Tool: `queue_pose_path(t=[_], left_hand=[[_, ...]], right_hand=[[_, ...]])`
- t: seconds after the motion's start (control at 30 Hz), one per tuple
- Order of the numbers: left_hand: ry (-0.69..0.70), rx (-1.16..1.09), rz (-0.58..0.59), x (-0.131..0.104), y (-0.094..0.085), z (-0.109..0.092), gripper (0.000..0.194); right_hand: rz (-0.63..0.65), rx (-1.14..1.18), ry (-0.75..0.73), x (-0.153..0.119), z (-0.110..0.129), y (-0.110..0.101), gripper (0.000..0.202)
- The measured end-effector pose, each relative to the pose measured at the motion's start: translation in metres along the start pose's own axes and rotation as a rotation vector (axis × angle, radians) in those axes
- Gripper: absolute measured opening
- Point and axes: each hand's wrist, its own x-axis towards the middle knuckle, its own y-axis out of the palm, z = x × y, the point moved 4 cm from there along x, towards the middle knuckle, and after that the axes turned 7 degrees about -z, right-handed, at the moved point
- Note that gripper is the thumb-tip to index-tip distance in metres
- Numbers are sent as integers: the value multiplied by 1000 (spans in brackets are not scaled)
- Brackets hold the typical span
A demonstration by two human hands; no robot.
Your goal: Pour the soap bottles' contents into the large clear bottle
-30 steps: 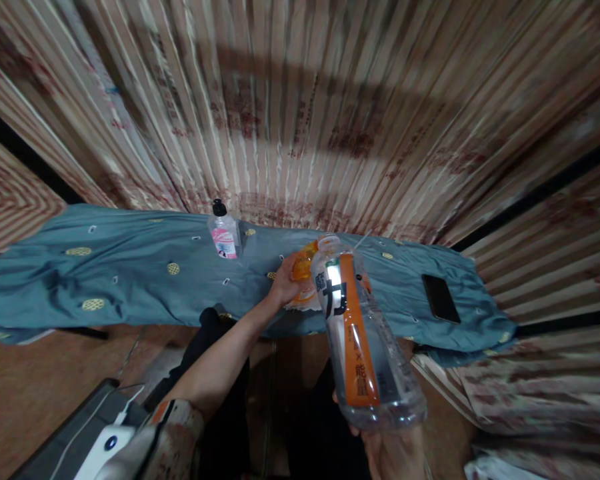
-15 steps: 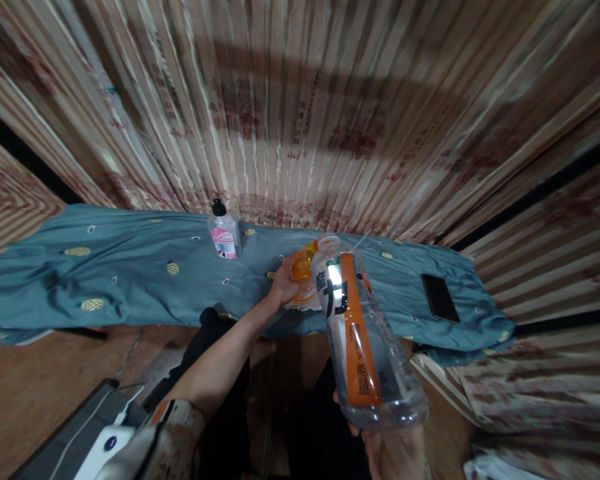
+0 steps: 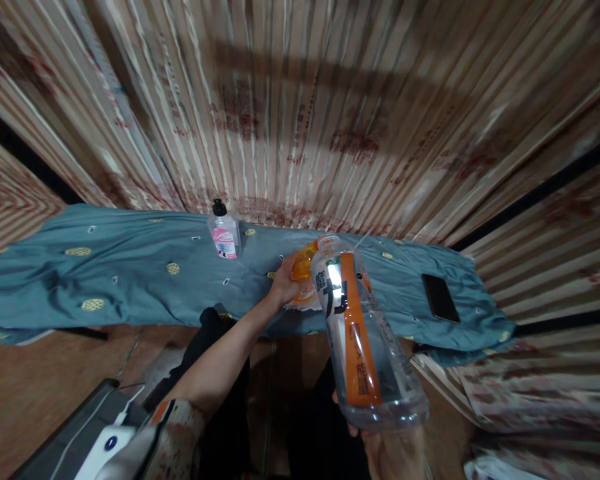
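one view: head cam on the wearer, facing forward and steeply down over the lap; wide lens, close range. cloth-covered table (image 3: 140,267) crosses mid-frame from left edge, striped curtain (image 3: 280,100) behind fills the top, floor (image 3: 10,380) at lower left; right hand (image 3: 393,450) sits low, nearer the lens than left hand (image 3: 285,283)

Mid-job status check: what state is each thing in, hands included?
Left hand: closed around the orange item.
Translucent orange item: held, partly hidden behind the large bottle.
Right hand: gripping the large bottle near its base.
Large clear bottle: tilted, neck toward the wall.
Black-capped bottle: upright, cap on.
Smartphone: flat, screen dark.
Blue-green cloth: spread, wrinkled.
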Motion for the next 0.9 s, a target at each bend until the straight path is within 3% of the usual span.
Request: queue_pose_path(t=[0.27, 0.9], left_hand=[[-3, 5, 6, 0, -1, -5, 65], [23, -36, 14, 0, 1, 3, 67]], right_hand=[[5, -3, -4, 0, 2, 1, 39], [38, 14, -28, 0, -2, 1, 37]])
